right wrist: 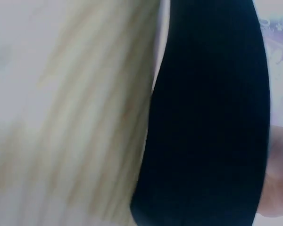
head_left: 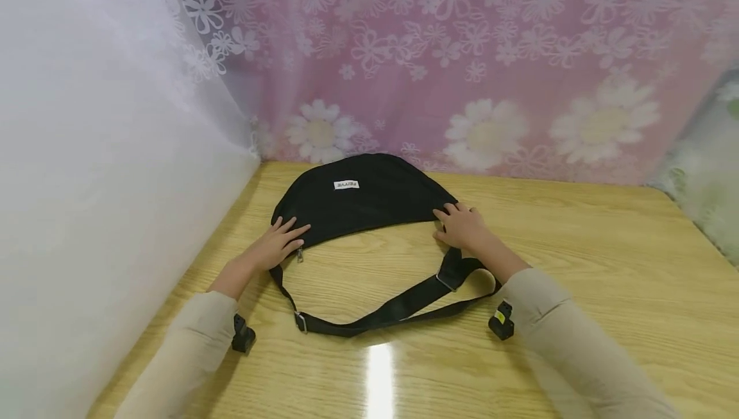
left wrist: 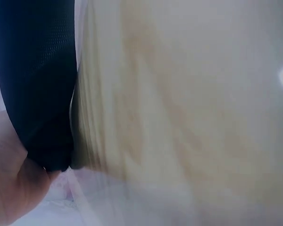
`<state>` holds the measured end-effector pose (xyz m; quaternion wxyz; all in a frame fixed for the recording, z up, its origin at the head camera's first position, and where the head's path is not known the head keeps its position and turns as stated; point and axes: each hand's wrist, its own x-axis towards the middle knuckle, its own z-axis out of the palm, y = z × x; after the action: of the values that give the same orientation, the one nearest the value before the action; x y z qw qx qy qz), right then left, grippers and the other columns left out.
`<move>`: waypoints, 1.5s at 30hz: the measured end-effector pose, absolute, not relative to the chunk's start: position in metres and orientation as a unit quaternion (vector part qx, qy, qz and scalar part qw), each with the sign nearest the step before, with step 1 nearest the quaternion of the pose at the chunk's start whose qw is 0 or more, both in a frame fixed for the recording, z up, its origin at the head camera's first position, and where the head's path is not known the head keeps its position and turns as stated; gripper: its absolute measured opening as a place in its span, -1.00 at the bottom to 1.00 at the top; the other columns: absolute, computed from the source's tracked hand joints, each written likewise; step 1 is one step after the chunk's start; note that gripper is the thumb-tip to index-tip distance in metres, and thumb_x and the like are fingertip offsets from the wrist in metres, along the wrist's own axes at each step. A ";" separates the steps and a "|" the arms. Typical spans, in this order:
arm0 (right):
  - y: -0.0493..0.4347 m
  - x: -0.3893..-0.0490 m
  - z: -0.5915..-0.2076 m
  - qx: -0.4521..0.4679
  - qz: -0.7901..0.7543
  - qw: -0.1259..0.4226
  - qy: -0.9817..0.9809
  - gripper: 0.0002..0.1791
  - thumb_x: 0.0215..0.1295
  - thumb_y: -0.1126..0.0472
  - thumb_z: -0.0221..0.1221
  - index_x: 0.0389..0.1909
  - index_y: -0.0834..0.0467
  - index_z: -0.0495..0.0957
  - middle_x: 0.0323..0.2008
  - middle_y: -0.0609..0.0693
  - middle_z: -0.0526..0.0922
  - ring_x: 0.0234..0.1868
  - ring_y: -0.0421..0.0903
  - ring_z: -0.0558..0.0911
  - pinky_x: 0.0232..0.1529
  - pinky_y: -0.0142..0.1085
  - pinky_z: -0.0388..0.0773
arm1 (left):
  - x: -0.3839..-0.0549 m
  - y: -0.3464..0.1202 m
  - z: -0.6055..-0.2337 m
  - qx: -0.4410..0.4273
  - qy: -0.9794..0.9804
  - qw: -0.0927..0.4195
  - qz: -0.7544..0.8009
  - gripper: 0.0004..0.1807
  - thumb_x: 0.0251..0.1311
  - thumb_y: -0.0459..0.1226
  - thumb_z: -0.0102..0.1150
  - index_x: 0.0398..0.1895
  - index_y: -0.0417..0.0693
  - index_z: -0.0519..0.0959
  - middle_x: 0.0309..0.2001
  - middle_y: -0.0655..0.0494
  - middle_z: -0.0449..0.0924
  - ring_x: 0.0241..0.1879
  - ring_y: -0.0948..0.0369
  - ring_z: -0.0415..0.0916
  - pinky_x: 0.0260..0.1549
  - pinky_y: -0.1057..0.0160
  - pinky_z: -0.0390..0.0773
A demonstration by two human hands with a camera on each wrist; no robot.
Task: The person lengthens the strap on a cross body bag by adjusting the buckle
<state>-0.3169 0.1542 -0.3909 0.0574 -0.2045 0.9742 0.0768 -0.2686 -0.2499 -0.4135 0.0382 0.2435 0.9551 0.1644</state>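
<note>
A black waist bag (head_left: 375,194) lies flat near the back of the table, a small white label on its front and its curved edge toward the backdrop. At the bag's left corner my left hand (head_left: 277,244) rests with spread fingers, just beside a metal zipper pull (head_left: 299,255). The fingers of my right hand (head_left: 462,225) touch the right corner. A black strap (head_left: 398,307) loops toward me between the forearms, with buckles on it. In both wrist views a broad piece of black fabric (left wrist: 35,70) (right wrist: 207,108) fills much of the picture, and only part of each hand shows.
The wooden table (head_left: 606,265) reaches a pink flowered backdrop (head_left: 404,72) behind the bag. A white sheet (head_left: 115,117) rises along the left side. Small black devices (head_left: 242,334) sit by both sleeves. Light reflects off the table in front.
</note>
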 end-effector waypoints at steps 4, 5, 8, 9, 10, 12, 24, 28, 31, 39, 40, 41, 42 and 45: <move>0.164 -0.304 -0.390 -0.204 0.089 0.043 0.974 -0.35 0.32 -0.12 0.01 0.31 0.18 0.26 0.23 0.29 0.25 0.21 0.27 0.21 0.07 0.14 0.22 | -0.276 -0.246 -0.414 0.260 0.951 0.040 0.161 -0.49 0.42 -0.13 -0.21 0.37 -0.11 0.18 0.34 -0.34 -0.08 0.29 -0.33 -0.30 0.14 -0.30 -0.16; 0.167 -0.302 -0.389 -0.206 0.083 0.034 0.974 -0.37 0.31 -0.11 0.02 0.28 0.18 0.30 0.20 0.28 0.29 0.19 0.27 0.23 0.06 0.13 0.24 | -0.278 -0.245 -0.415 0.261 0.951 0.038 0.159 -0.49 0.42 -0.12 -0.20 0.37 -0.10 0.18 0.34 -0.33 -0.07 0.29 -0.32 -0.30 0.14 -0.30 -0.15; 0.179 -0.304 -0.390 -0.219 0.048 -0.009 0.975 -0.45 0.32 -0.06 0.03 0.21 0.19 0.40 0.13 0.27 0.37 0.14 0.25 0.29 0.01 0.11 0.29 | -0.281 -0.241 -0.415 0.265 0.953 0.017 0.144 -0.49 0.40 -0.12 -0.18 0.35 -0.11 0.21 0.34 -0.33 -0.05 0.29 -0.32 -0.25 0.13 -0.30 -0.11; 0.184 -0.306 -0.391 -0.224 0.031 -0.026 0.974 -0.49 0.34 -0.02 0.03 0.19 0.20 0.42 0.12 0.27 0.38 0.12 0.25 0.31 0.00 0.11 0.30 | -0.282 -0.240 -0.415 0.264 0.954 0.008 0.138 -0.49 0.40 -0.12 -0.16 0.35 -0.12 0.22 0.34 -0.33 -0.05 0.29 -0.32 -0.23 0.14 -0.29 -0.10; 0.189 -0.309 -0.393 -0.229 0.013 -0.044 0.972 -0.54 0.36 0.04 0.02 0.18 0.20 0.43 0.13 0.27 0.37 0.12 0.25 0.31 -0.01 0.11 0.31 | -0.282 -0.239 -0.415 0.261 0.956 -0.001 0.133 -0.48 0.39 -0.12 -0.14 0.34 -0.12 0.23 0.34 -0.33 -0.05 0.29 -0.31 -0.22 0.15 -0.27 -0.10; 0.201 -0.315 -0.398 -0.246 -0.014 -0.072 0.967 -0.59 0.38 0.18 -0.02 0.20 0.20 0.40 0.18 0.28 0.32 0.11 0.27 0.32 -0.01 0.12 0.31 | -0.280 -0.236 -0.414 0.250 0.960 -0.015 0.126 -0.47 0.37 -0.11 -0.11 0.34 -0.12 0.23 0.34 -0.32 -0.06 0.30 -0.29 -0.21 0.17 -0.24 -0.09; 0.239 -0.326 -0.426 -0.332 -0.114 -0.060 0.934 -0.32 0.03 0.61 0.02 0.27 0.27 0.28 0.29 0.26 0.15 0.28 0.26 0.09 -0.46 -0.22 0.31 | -0.260 -0.235 -0.423 0.157 0.948 0.015 0.275 -0.47 0.44 -0.16 -0.27 0.40 -0.16 0.06 0.38 -0.32 -0.33 0.29 -0.30 -0.20 0.10 -0.28 0.04; 0.242 -0.324 -0.430 -0.341 -0.087 -0.071 0.933 -0.36 0.14 0.51 0.05 0.31 0.24 0.23 0.31 0.25 0.12 0.30 0.25 0.07 -0.31 -0.10 0.44 | -0.265 -0.232 -0.427 0.164 0.938 0.012 0.305 -0.49 0.45 -0.19 -0.30 0.40 -0.16 0.07 0.38 -0.32 -0.35 0.25 -0.33 -0.06 0.08 -0.27 0.09; 0.246 -0.319 -0.431 -0.345 -0.074 -0.091 0.931 -0.42 0.20 0.45 0.06 0.29 0.25 0.26 0.29 0.27 0.15 0.28 0.27 0.11 -0.07 0.07 0.39 | -0.271 -0.230 -0.429 0.172 0.932 0.011 0.319 -0.50 0.45 -0.20 -0.29 0.40 -0.14 0.08 0.39 -0.28 -0.35 0.26 -0.31 -0.09 0.09 -0.28 0.07; 0.265 -0.297 -0.432 -0.330 -0.080 -0.128 0.932 -0.48 0.20 0.44 0.07 0.22 0.30 0.33 0.23 0.32 0.23 0.21 0.32 0.19 0.08 0.13 0.23 | -0.287 -0.214 -0.433 0.207 0.922 0.013 0.327 -0.51 0.44 -0.19 -0.27 0.39 -0.09 0.12 0.41 -0.21 -0.30 0.30 -0.24 -0.16 0.11 -0.28 0.01; 0.268 -0.295 -0.434 -0.329 -0.088 -0.135 0.930 -0.49 0.20 0.45 0.07 0.22 0.31 0.33 0.22 0.33 0.24 0.21 0.33 0.20 0.08 0.14 0.23 | -0.289 -0.212 -0.432 0.211 0.922 0.013 0.325 -0.51 0.44 -0.20 -0.26 0.39 -0.09 0.13 0.41 -0.21 -0.30 0.31 -0.24 -0.17 0.12 -0.28 0.01; 0.271 -0.291 -0.435 -0.328 -0.096 -0.142 0.929 -0.49 0.20 0.45 0.06 0.22 0.30 0.34 0.22 0.33 0.24 0.20 0.34 0.20 0.08 0.15 0.23 | -0.290 -0.209 -0.432 0.214 0.921 0.016 0.325 -0.51 0.44 -0.20 -0.26 0.39 -0.10 0.13 0.41 -0.21 -0.30 0.31 -0.24 -0.17 0.12 -0.28 0.00; 0.274 -0.288 -0.435 -0.326 -0.106 -0.146 0.928 -0.49 0.20 0.46 0.04 0.22 0.29 0.33 0.22 0.32 0.24 0.20 0.34 0.20 0.07 0.16 0.22 | -0.291 -0.206 -0.431 0.219 0.921 0.019 0.322 -0.51 0.44 -0.21 -0.26 0.39 -0.11 0.12 0.40 -0.22 -0.30 0.31 -0.24 -0.17 0.12 -0.28 0.00; 0.283 -0.278 -0.438 -0.314 -0.127 -0.154 0.928 -0.46 0.22 0.46 0.00 0.26 0.24 0.29 0.25 0.28 0.22 0.22 0.31 0.17 0.08 0.17 0.20 | -0.295 -0.196 -0.430 0.226 0.919 0.028 0.322 -0.51 0.44 -0.21 -0.25 0.39 -0.10 0.13 0.41 -0.21 -0.31 0.31 -0.23 -0.17 0.13 -0.26 0.01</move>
<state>-0.2779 0.2830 -0.4379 -0.1536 -0.3142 0.9282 -0.1270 -0.2951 -0.1961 -0.4297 0.0276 0.2264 0.9188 0.3223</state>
